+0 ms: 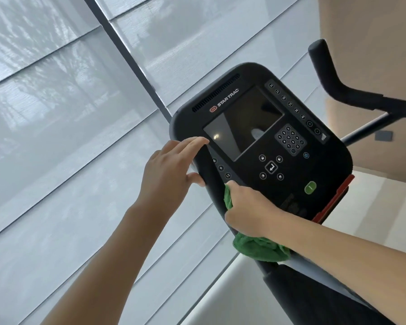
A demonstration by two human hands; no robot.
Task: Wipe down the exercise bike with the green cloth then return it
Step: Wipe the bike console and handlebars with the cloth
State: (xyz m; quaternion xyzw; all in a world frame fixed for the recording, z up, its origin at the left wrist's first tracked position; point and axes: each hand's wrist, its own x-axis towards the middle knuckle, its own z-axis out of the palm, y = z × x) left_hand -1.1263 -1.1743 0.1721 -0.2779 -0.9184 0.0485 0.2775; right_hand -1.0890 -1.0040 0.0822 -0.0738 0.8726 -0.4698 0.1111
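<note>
The exercise bike's black console (pixel 291 127) fills the middle right, with a dark screen, a keypad and a green button. My right hand (pixel 249 209) is closed around the green cloth (pixel 260 249) and presses it against the console's lower left edge. Green fabric bunches out below the palm and beside the thumb. My left hand (pixel 171 172) rests on the console's left rim, fingers spread across the front and thumb on the side, holding nothing. A black handlebar (pixel 331 73) rises at the upper right.
Grey window blinds (pixel 68 113) with a dark frame bar (pixel 127 55) stand behind the console. A white sill (pixel 232 289) runs below. The bike's black post (pixel 298 294) descends at the lower right. A beige wall (pixel 373 31) is at the upper right.
</note>
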